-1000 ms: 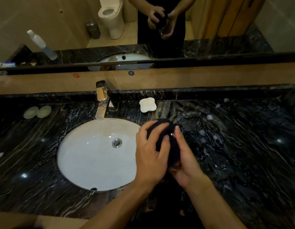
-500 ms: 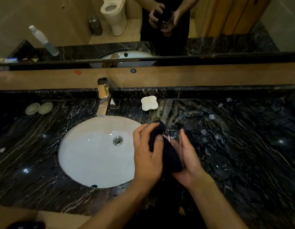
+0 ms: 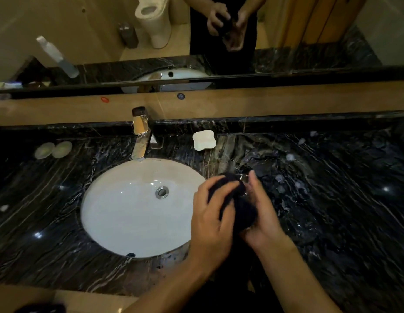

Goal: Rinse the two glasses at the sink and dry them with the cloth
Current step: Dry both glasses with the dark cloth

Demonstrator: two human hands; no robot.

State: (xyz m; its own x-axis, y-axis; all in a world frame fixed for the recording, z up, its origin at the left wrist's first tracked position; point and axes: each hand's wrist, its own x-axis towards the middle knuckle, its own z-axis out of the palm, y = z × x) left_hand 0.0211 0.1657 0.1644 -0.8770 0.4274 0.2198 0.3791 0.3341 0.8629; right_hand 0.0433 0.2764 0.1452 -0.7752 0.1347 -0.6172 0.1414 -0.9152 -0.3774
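A clear glass [image 3: 246, 180] is held in front of me, just right of the white sink basin [image 3: 128, 211]. Only its rim shows; a dark cloth [image 3: 241, 206] covers the rest. My right hand [image 3: 262, 220] grips the glass from the right and below. My left hand [image 3: 210, 222] is closed on the cloth and presses it against the glass. A second glass, faint against the dark marble, may stand behind my hands; I cannot tell for sure.
A chrome faucet [image 3: 141, 134] stands behind the basin. A white soap dish [image 3: 204, 140] lies right of it, and two pale round pads [image 3: 53, 150] at the far left. The black marble counter [image 3: 332, 199] carries water droplets. A mirror runs along the back.
My hands have turned the glass inside the cloth; the rim, hidden a second ago, now shows at the top. The view has shifted slightly.
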